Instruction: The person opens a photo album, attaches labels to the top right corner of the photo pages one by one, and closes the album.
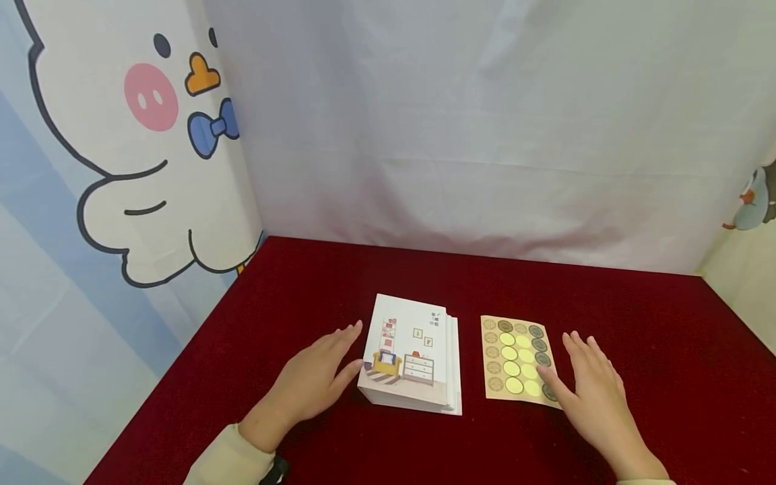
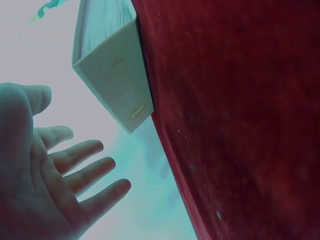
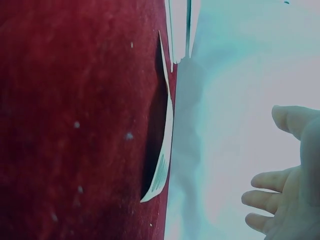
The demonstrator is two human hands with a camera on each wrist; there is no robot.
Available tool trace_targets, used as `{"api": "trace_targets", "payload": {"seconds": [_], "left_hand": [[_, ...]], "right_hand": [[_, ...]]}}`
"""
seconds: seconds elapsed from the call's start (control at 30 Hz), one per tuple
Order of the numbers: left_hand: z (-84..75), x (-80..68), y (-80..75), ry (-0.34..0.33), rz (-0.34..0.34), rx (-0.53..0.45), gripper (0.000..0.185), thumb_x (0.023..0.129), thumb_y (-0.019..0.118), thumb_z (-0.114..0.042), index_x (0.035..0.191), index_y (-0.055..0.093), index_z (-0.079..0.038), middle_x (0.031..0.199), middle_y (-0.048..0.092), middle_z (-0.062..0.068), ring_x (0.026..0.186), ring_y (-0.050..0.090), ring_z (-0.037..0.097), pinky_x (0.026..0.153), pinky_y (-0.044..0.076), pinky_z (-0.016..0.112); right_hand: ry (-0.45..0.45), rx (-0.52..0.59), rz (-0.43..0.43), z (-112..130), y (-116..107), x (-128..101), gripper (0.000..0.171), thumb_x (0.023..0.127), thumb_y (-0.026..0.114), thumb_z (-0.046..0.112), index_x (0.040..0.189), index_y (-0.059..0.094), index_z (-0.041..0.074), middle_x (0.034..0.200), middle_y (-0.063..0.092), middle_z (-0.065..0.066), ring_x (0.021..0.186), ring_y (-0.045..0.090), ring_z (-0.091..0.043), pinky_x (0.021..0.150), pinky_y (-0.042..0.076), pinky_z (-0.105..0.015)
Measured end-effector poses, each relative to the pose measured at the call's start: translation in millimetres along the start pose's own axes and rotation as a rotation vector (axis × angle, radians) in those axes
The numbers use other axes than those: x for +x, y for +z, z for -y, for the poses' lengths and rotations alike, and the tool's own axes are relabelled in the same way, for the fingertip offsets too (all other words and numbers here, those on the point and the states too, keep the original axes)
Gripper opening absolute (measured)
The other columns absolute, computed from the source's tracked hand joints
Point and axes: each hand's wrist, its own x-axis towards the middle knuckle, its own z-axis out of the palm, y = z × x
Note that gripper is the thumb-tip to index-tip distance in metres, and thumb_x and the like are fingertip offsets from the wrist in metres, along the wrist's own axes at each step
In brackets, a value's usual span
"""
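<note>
The left hand, fingers straight, rests beside the book at lower centre of the red bench. The right hand, also flat, seems to touch the sticker sheet, perhaps steadying it.

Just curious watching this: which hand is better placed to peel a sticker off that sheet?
Probably the right hand: it lies open beside the sticker sheet, fingertips at its edge. The left hand lies by the book.

Book left of sticker sheet
</note>
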Motion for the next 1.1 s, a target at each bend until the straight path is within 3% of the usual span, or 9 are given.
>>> {"api": "trace_targets", "payload": {"seconds": [0.5, 0.8, 1.1], "left_hand": [[-8.2, 0.7, 1.8, -0.021, 0.034, -0.153, 0.062, 0.093, 0.055, -0.035, 0.145, 0.033, -0.010, 0.143, 0.039, 0.010, 0.128, 0.039, 0.023, 0.101, 0.035, 0.042], [-9.3, 2.1, 3.6, 0.000, 0.066, -0.316, 0.068, 0.089, 0.063, -0.031, 0.144, 0.033, -0.005, 0.141, 0.039, 0.014, 0.117, 0.050, 0.022, 0.082, 0.051, 0.032], [-13.6, 5.5, 8.8, 0.040, 0.087, -0.342, 0.071, 0.077, 0.077, -0.026, 0.136, 0.045, -0.002, 0.139, 0.040, 0.017, 0.103, 0.054, 0.018, 0.074, 0.051, 0.020]], "right_hand": [[-0.005, 0.024, 0.025, 10, 9, 3, 0.071, 0.092, 0.054, 0.043, 0.139, 0.034, -0.007, 0.142, 0.029, -0.030, 0.135, 0.015, -0.042, 0.098, 0.015, -0.067], [0.023, 0.079, 0.089, 18, 16, 9, 0.072, 0.092, 0.053, 0.044, 0.139, 0.033, -0.007, 0.144, 0.028, -0.029, 0.135, 0.013, -0.043, 0.096, 0.015, -0.070], [0.038, 0.117, 0.108, 22, 24, 10, 0.074, 0.093, 0.051, 0.045, 0.140, 0.030, -0.008, 0.144, 0.028, -0.027, 0.136, 0.012, -0.042, 0.097, 0.014, -0.070]]}}
